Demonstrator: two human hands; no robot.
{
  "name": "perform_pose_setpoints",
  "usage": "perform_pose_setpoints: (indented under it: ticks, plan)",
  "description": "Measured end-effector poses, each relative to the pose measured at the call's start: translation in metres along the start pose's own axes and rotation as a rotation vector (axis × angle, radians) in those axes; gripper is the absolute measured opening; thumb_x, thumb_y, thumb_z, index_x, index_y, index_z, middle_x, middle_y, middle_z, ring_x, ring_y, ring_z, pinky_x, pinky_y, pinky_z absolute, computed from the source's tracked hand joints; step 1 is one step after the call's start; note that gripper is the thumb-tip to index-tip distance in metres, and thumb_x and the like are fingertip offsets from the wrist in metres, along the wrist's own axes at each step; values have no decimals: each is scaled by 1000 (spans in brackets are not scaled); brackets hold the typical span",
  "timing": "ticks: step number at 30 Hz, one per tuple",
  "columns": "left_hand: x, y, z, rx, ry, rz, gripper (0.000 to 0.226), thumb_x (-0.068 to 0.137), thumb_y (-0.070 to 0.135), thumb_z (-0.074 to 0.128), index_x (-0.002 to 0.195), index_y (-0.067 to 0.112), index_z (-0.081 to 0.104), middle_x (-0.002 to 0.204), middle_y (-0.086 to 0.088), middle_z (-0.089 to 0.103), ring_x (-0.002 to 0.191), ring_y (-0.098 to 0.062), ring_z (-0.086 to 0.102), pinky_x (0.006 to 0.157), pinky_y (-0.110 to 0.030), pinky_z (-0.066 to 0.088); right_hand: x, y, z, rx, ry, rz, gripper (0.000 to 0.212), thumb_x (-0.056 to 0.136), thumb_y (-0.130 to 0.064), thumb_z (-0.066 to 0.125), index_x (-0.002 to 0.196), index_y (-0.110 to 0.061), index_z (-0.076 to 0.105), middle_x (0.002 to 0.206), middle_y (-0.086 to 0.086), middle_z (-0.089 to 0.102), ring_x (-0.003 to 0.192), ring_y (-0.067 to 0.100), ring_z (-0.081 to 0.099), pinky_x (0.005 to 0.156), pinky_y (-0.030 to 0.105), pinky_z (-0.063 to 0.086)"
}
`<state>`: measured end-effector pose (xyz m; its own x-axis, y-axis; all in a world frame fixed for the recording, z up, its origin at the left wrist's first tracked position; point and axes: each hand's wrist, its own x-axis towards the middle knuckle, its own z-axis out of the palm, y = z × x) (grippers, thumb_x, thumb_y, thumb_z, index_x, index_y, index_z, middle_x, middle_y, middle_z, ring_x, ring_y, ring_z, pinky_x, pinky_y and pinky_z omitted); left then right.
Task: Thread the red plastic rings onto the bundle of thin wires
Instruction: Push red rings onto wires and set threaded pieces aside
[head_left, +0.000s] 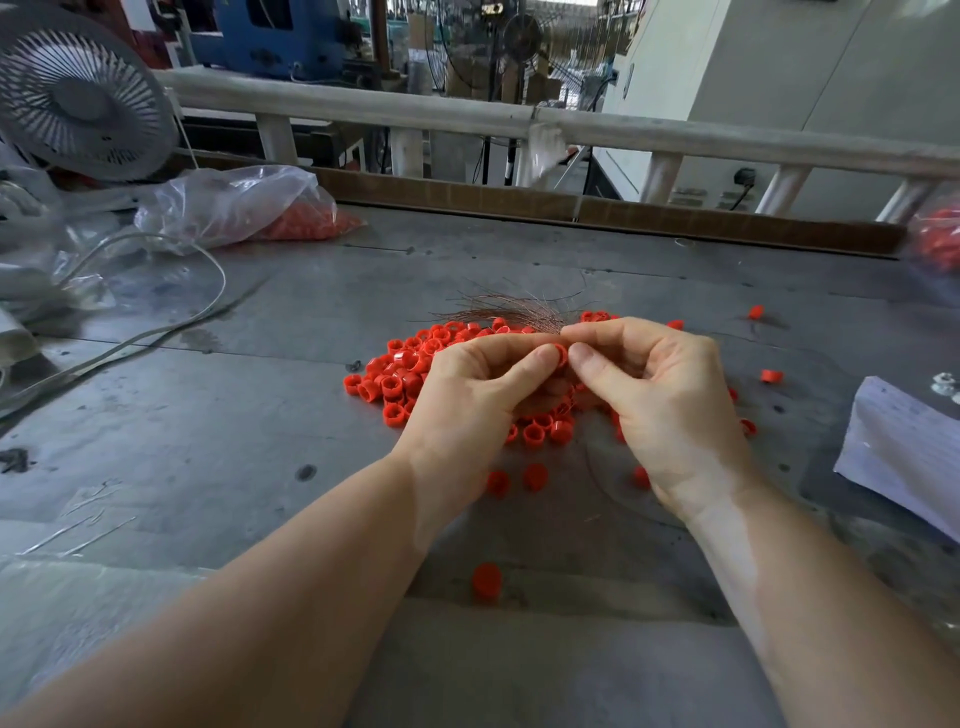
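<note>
- Grey metal surface (260, 415), scuffed, workshop behind a white rail (363, 106).
- Left hand (467, 395) and right hand (660, 395) meet above a pile of rings (400, 374), fingertips almost touching.
- Left fingers (540, 358) curled, thumb and forefinger pinching one red ring (560, 354).
- Right fingers (582, 356) curled, pinching the wires (509, 309) just beside that ring.
- Wires fan out past the fingertips, away from the person, loose ends spread over the pile's far edge.
- Cannot tell if the wires are inside the ring yet.
- Pile lies under and left of the fingers; stray rings scattered nearer the person, below the wrists, and to the right.
- Far left of the fingers: clear bag (234, 208) with red rings inside, a fan (78, 93), a white cable (156, 332).
- Right of the fingers: paper stack (904, 447) at the surface edge.
</note>
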<state>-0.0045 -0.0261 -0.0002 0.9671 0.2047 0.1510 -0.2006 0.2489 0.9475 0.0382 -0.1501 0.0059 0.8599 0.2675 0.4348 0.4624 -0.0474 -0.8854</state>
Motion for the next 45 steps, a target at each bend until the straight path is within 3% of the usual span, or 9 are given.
perform_pose_setpoints:
  ticks: [4,8,14,19,22,37,45]
  plan:
    - [0,-1,2,-104,-22,-73,18,89,7,54,84,12,71,73,-2,72,69,-9,68,66,-18,55,0,-1,-1,21,-18,27,14,82,-9,69,85,-22,72,82,2,73,80,16,70,76,28,56]
    - [0,3,1,-248,-46,-155,32,92,4,48,76,12,74,73,-5,72,69,-11,69,65,-20,56,2,0,-2,10,-5,31,16,82,-7,68,86,-21,72,80,0,73,78,10,69,69,19,52]
    - [0,4,0,-267,-71,-182,34,89,-11,43,87,8,71,79,-8,72,74,-11,70,73,-20,56,2,1,-3,103,-14,56,18,84,-2,65,85,-19,71,75,1,73,68,12,69,63,17,52]
    - [-1,3,0,-251,-74,-169,21,76,1,59,90,8,72,79,-7,72,73,-11,69,74,-20,56,2,1,-3,62,-9,26,18,84,-5,67,83,-23,71,76,-5,73,73,5,69,64,13,50]
    - [0,1,-1,-218,-60,-157,20,85,-2,55,98,5,68,80,-5,72,74,-10,69,73,-19,56,3,2,-3,-3,-5,-8,18,83,-6,68,78,-23,71,75,-5,72,74,5,68,66,14,49]
    - [1,0,-1,-214,-22,-156,16,82,-4,58,89,7,68,72,-2,71,67,-8,67,66,-18,56,2,4,-2,-97,6,-38,18,86,-12,66,73,-24,67,67,-11,68,64,-2,61,60,9,44]
    - [2,-2,-2,-273,-50,-150,23,68,5,62,90,10,68,74,-4,71,66,-10,68,67,-19,56,3,4,-4,104,23,118,26,88,-13,62,69,-28,70,68,-5,69,68,8,63,65,24,50]
